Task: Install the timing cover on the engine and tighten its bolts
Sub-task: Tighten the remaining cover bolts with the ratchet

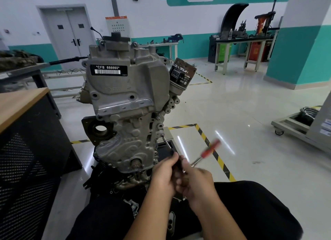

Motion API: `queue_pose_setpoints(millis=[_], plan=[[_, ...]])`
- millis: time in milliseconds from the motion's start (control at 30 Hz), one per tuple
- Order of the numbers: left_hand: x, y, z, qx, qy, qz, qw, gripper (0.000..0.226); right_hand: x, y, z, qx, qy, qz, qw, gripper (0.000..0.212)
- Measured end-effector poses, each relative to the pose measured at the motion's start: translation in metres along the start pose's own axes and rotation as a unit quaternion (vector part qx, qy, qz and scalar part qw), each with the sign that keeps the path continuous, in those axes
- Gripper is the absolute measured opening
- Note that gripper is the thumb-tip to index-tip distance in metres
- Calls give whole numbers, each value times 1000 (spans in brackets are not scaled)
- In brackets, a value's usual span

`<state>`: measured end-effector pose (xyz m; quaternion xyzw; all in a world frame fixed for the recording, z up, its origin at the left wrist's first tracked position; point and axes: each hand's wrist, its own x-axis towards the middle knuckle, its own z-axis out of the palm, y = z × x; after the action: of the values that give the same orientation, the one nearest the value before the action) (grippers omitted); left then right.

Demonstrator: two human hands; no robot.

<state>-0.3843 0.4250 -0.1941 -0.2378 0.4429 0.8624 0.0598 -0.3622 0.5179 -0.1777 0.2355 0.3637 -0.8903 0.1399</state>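
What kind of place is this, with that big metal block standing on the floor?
Most likely an automotive training workshop. A car engine with its oil filter stands on a stand, workbenches loaded with tools line the far wall, and yellow-black hazard tape marks bays on the floor.

We see a wood-topped cabinet (21, 105) with perforated black sides at our left. A grey double door (69, 33) stands in the far wall, a grey control box (117, 25) beside it. Workbenches (241, 48) loaded with tools line the teal-banded wall at the right. Yellow-and-black floor tape (213, 150) crosses the glossy floor, and a wheeled cart (295, 125) sits at the right edge.
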Motion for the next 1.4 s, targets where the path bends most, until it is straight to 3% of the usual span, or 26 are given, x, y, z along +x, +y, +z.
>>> queue_pose_setpoints(millis=[67, 100, 200, 300, 333, 400, 433, 467, 533, 567, 633, 700, 733, 800, 833, 867, 933, 967, 1033, 1067, 1100, 1167, 1233, 1300, 1367, 1400], plan=[[3, 2, -3, -4, 5, 3, 1000, 15, -8, -7, 0, 86, -51, 99, 990, 27], [4, 3, -4, -8, 8, 5, 1000, 13, -6, -9, 0, 56, -49, 88, 993, 25], [3, 4, -2, -23, 4, 11, 1000, 15, 2, -10, 1, -205, 40, -108, 972, 14], [4, 1, -2, -52, -3, 8, 999, 18, 4, 0, 3, -311, 62, -186, 930, 21], [4, 1, -2, -46, -6, -3, 999, 20, 0, 0, -2, -290, 50, -163, 942, 19], [6, 3, -1, -28, -8, -17, 999, 24, -10, -1, 0, -86, -39, 24, 995, 17], [8, 4, -1, -28, -7, -14, 999, 24, -13, -2, 1, 39, -70, 109, 991, 18], [10, 5, -2, -34, -6, -10, 999, 22, -11, -3, 0, 85, -81, 135, 984, 18], [11, 4, -1, -38, -5, -7, 999, 16, -7, -1, -1, -102, -52, 29, 993, 11], [12, 2, 0, -39, -5, -3, 999, 16, -5, 1, -2, -225, 0, -65, 972, 8], [13, 0, -1, -47, -3, 6, 999, 16, -1, 7, 0, -283, 30, -142, 948, 11], [13, 2, -2, -43, 7, 6, 999, 16, -2, 9, -2, -181, 8, -88, 980, 12], [12, 3, -3, -33, 15, 10, 999, 16, -1, 5, -2, -83, -19, -8, 996, 17], [9, 7, -5, -18, 25, 25, 999, 9, -4, -4, -2, 120, -39, 141, 982, 30], [8, 8, -6, -15, 25, 28, 999, 9, -4, -5, -2, 137, -39, 152, 978, 33], [7, 8, -7, -15, 19, 30, 999, 12, -3, -5, -2, 97, -37, 126, 987, 31], [6, 7, -7, -9, 5, 32, 999, 17, -2, -4, -4, -115, 3, -7, 993, 25], [6, 5, -6, -7, 4, 35, 999, 20, -1, -3, -6, -257, 36, -94, 961, 22], [6, 2, -6, -17, 10, 34, 999, 24, 0, -4, -9, -466, 87, -240, 847, 15], [6, 1, -5, -20, 9, 30, 999, 24, 0, -2, -9, -509, 87, -279, 810, 15], [6, -1, -4, -19, 3, 25, 1000, 23, 0, 1, -9, -513, 85, -289, 804, 17], [2, -3, -2, -12, -17, 18, 1000, 25, 5, 1, -11, -394, 88, -229, 886, 10], [-1, -3, 0, 16, -25, 23, 999, 23, 4, -2, -7, -142, 46, -57, 987, 12], [-3, -2, 0, 39, -8, 36, 999, 13, 1, -8, -7, 66, -1, 75, 995, 19], [0, -3, 1, 44, 9, 49, 998, 13, 4, -10, -10, 29, -7, 57, 998, 19], [1, -4, 1, 43, 12, 56, 997, 18, 7, -7, -13, -105, 10, -16, 994, 20]])
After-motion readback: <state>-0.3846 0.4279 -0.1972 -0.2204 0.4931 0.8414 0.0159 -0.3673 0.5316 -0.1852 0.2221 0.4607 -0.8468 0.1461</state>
